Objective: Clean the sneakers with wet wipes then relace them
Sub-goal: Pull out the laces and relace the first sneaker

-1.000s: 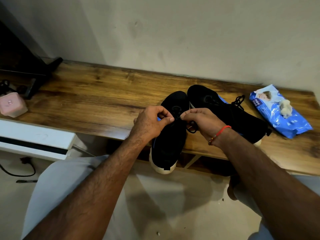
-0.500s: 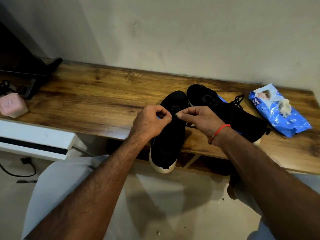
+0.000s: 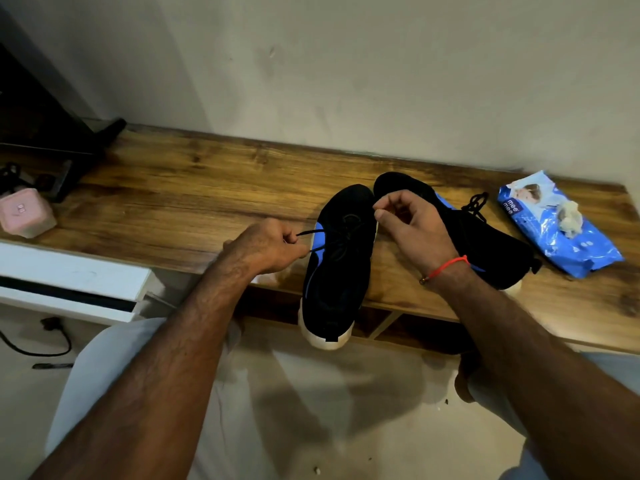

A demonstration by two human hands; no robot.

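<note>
From the head camera, two black sneakers lie on a wooden bench top (image 3: 194,188) against a pale wall. The near sneaker (image 3: 337,271) points away from the person, its white heel hanging over the bench's front edge, a blue panel showing on its side. The left hand (image 3: 266,247) sits just left of it, fingers curled and pinching the black lace (image 3: 311,233), which runs taut from the hand to the shoe's eyelets. The right hand (image 3: 412,223) hovers over the gap between the shoes, thumb and forefinger pressed together; whether lace is caught between them cannot be told. The second sneaker (image 3: 485,240) lies just behind it, angled right, laces bunched on top. A blue wet-wipe pack (image 3: 554,233) rests further right, a crumpled used wipe (image 3: 568,220) on it. A pink box (image 3: 26,213) sits far left.
</note>
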